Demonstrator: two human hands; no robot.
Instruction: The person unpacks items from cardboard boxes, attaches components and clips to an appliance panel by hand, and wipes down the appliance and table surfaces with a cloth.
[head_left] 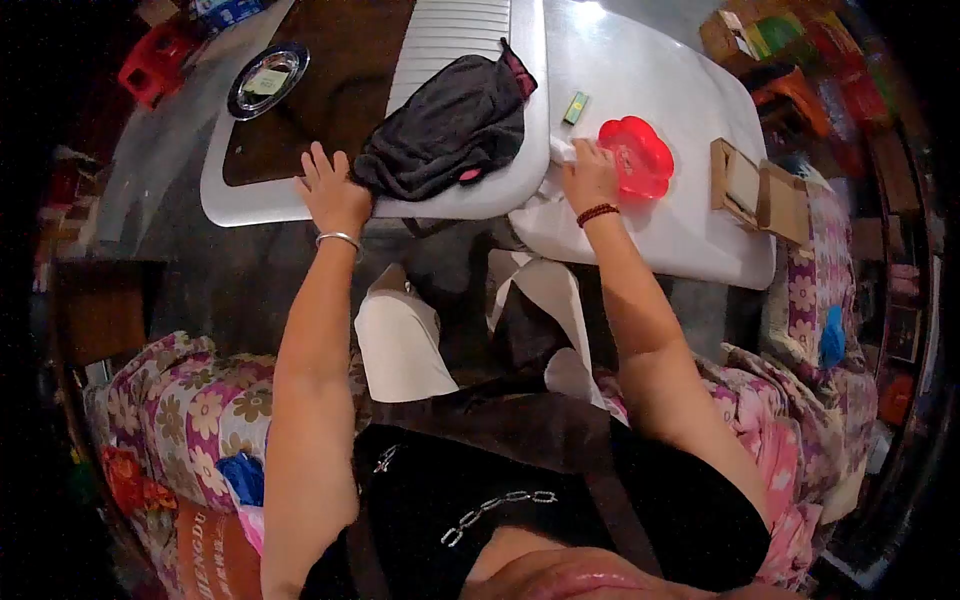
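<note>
My left hand (335,190) lies with spread fingers at the near edge of the brown-and-white table (270,207). Its thumb side touches a dark, bunched-up cloth garment (445,130), which has a pinkish-red patch at one corner. My right hand (591,182) has its fingers bent together at the seam between the two white tabletops. A crumpled white piece (561,150), thin like cloth or tissue, shows at those fingertips; its exact kind is unclear. Right beside that hand sits a red flower-shaped dish (645,160).
A small green-and-white box (576,108) lies beyond my right hand. Farther right is an open cardboard box (738,185). A shiny round metal tray (268,82) stands on the left tabletop. A red plastic stool (155,65) is on the floor; a flowered sofa cover (200,415) lies behind me.
</note>
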